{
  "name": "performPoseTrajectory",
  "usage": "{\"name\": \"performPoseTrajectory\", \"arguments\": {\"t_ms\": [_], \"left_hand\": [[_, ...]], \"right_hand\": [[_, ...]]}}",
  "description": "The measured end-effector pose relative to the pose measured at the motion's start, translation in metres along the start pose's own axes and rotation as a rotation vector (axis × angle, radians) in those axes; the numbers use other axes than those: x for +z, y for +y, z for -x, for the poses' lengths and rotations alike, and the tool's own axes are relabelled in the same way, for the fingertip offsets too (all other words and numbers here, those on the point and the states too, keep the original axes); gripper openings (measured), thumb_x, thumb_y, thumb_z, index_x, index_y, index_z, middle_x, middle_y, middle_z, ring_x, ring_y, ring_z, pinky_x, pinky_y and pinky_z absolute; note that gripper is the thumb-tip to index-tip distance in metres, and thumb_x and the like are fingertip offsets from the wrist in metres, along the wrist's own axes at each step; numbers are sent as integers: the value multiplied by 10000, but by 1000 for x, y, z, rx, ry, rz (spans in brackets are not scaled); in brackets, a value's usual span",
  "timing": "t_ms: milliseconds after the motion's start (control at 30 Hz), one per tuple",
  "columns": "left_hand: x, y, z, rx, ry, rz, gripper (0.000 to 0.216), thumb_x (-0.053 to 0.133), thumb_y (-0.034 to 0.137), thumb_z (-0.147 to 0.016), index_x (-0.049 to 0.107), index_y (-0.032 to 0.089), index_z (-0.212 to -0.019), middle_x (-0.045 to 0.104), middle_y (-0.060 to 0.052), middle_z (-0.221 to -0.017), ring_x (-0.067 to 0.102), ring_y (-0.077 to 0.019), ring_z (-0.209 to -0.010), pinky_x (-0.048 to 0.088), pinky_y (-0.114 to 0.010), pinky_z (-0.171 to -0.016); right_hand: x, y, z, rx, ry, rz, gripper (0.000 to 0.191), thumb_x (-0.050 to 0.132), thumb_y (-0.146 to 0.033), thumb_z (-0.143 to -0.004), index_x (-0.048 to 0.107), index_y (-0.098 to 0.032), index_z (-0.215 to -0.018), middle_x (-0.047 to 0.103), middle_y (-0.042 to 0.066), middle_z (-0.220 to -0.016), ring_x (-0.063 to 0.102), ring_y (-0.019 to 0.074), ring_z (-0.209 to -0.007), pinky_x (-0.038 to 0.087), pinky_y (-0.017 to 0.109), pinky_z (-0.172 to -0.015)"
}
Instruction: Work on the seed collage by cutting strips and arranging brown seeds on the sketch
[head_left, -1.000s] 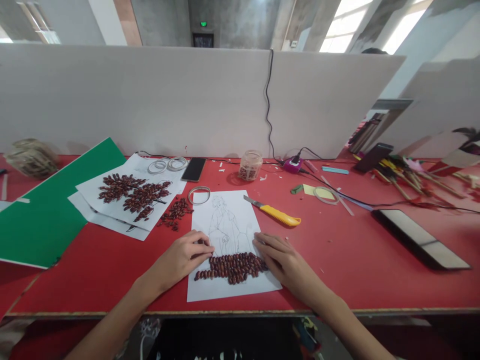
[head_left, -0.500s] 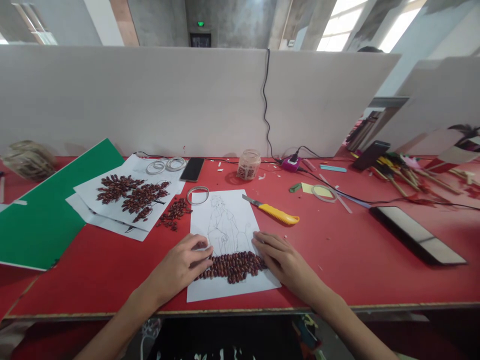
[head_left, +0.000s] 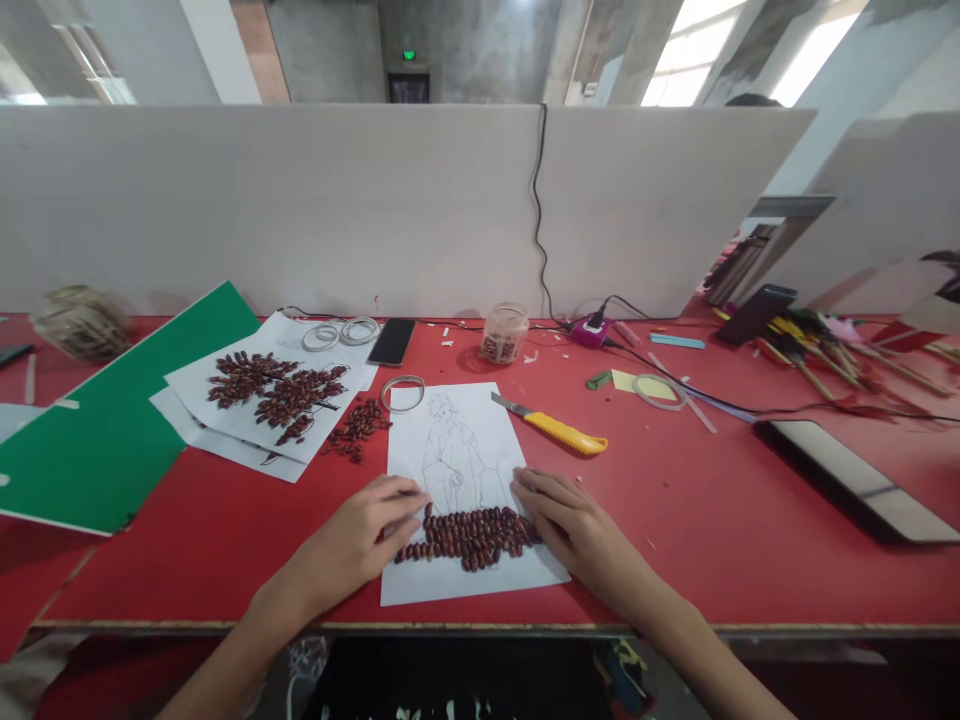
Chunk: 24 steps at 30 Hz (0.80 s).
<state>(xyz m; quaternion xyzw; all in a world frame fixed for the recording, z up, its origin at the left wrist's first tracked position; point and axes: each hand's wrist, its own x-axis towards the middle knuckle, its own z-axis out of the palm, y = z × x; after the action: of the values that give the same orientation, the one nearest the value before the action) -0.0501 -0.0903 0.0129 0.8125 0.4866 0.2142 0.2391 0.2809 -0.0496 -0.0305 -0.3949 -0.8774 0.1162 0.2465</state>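
A white sheet with a line drawing of a figure (head_left: pixel 457 450) lies on the red table (head_left: pixel 712 520). A band of dark red-brown seeds (head_left: pixel 469 533) covers the drawing's lower part. My left hand (head_left: pixel 367 535) rests on the sheet's left edge, fingers curled together with their tips at the left end of the seed band. My right hand (head_left: pixel 566 520) lies flat on the sheet's right edge, fingers stretched toward the seeds' right end. A loose pile of seeds (head_left: pixel 356 428) sits left of the sheet.
A yellow utility knife (head_left: pixel 559 428) lies right of the drawing. Sheets with seed pictures (head_left: pixel 274 395), a green board (head_left: pixel 112 420), tape rings (head_left: pixel 337 330), a phone (head_left: pixel 391 340), a seed jar (head_left: pixel 504 332), a cable and a dark flat slab (head_left: pixel 847 480) surround it. White partitions stand behind.
Both hands stay at the ends of the seed band; my left fingers shift slightly against it. The camera view has drifted a little.
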Motion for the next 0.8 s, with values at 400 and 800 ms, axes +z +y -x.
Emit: {"name": "performPoseTrajectory", "arguments": {"t_ms": [400, 800], "left_hand": [[-39, -64, -59, -278, 80, -543, 229, 481, 128, -956, 702, 158, -905, 666, -119, -976, 652, -258, -910, 508, -357, -814], [-26, -48, -57, -252, 36, -614, 290, 385, 62, -975, 661, 142, -1017, 658, -135, -1051, 651, -248, -918, 509, -350, -815]], "right_hand": [[0, 0, -1, 2, 14, 8, 382, 469, -209, -1030, 634, -286, -1366, 628, 92, -1412, 604, 283, -1283, 540, 565, -1049], [2, 2, 1, -1, -1, 2, 401, 475, -205, -1034, 592, -305, -1404, 607, 77, -1438, 579, 278, -1312, 530, 571, -1055]]}}
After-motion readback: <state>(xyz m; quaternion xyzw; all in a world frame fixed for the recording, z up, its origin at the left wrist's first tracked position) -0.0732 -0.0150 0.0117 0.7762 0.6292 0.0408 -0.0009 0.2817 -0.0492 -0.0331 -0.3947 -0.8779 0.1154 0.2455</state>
